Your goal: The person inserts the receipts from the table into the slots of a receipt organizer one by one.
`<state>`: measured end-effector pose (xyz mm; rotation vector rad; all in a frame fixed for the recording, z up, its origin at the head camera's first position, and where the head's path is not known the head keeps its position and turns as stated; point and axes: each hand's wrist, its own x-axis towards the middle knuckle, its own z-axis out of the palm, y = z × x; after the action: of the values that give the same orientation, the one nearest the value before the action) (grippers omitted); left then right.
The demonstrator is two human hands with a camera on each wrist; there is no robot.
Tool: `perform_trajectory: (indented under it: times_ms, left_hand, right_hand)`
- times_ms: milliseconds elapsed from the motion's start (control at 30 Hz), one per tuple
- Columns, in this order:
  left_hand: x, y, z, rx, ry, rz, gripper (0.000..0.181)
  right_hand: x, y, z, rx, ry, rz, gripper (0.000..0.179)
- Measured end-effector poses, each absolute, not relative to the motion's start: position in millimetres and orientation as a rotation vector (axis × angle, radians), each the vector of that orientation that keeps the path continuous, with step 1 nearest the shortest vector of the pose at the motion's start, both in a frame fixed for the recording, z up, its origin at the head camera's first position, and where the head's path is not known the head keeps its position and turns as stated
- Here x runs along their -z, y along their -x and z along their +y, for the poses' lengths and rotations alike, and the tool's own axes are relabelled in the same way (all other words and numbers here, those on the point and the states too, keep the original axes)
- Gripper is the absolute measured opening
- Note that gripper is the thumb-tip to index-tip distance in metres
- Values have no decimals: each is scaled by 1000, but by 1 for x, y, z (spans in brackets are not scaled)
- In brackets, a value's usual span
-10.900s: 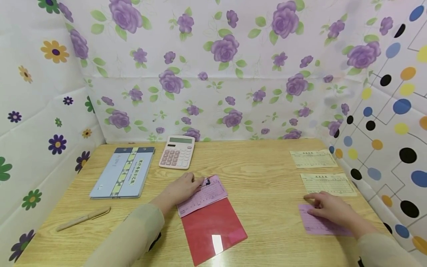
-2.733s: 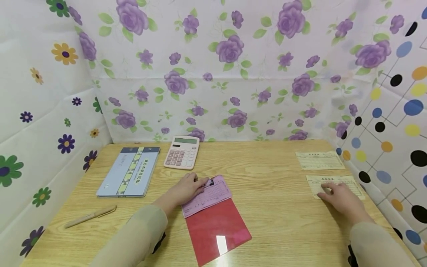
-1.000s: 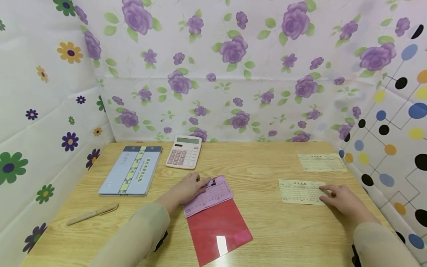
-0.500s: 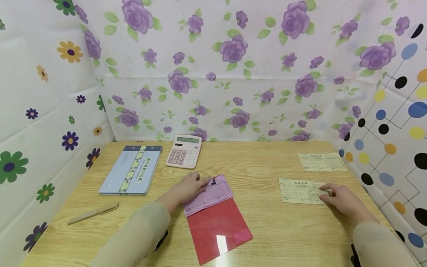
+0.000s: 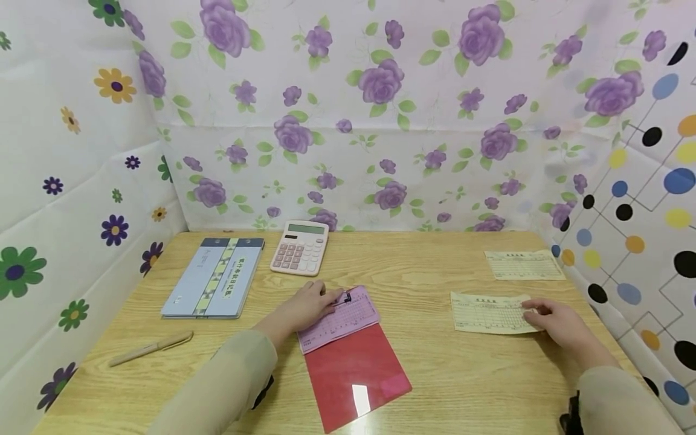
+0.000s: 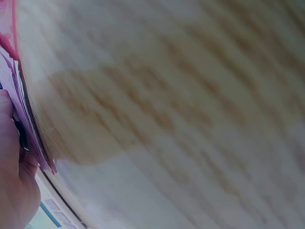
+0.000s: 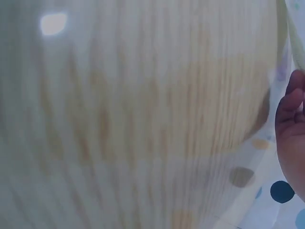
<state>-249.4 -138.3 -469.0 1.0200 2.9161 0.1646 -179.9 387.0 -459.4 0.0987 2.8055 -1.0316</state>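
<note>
My left hand (image 5: 304,311) lies at the top end of a red clipboard (image 5: 356,377), its fingers gripping round the black clip (image 5: 347,296). Pink printed slips (image 5: 339,323) sit under that clip; in the left wrist view their layered edges (image 6: 29,119) show beside the hand. Over on the right side, my right hand (image 5: 557,323) pinches the right edge of a pale yellow printed slip (image 5: 489,313), which is slightly raised there. The right wrist view catches only part of that hand (image 7: 291,129), with a bit of the slip above its fingers.
A second yellow slip (image 5: 524,266) lies behind the first. A pink-and-white calculator (image 5: 300,248) stands at the back, left of centre. Further left are a blue ledger book (image 5: 212,278) and a tan pen (image 5: 151,348). Patterned cloth walls (image 5: 348,169) enclose the wooden table (image 5: 429,362).
The pink slip formerly at the right has gone from there. My right hand has taken hold of the nearer yellow slip, which has shifted left. My left hand stays at the clip.
</note>
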Motion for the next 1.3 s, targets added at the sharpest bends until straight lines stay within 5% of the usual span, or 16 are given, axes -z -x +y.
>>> perform_trajectory:
  times_ms: [500, 1300]
  left_hand:
    - [467, 248, -138, -184, -1023, 2907, 47]
    - [465, 249, -137, -167, -990, 2890, 48]
  right_hand:
    - [445, 195, 330, 1564, 5, 2606, 58]
    - [464, 220, 177, 1451, 275, 2572, 27]
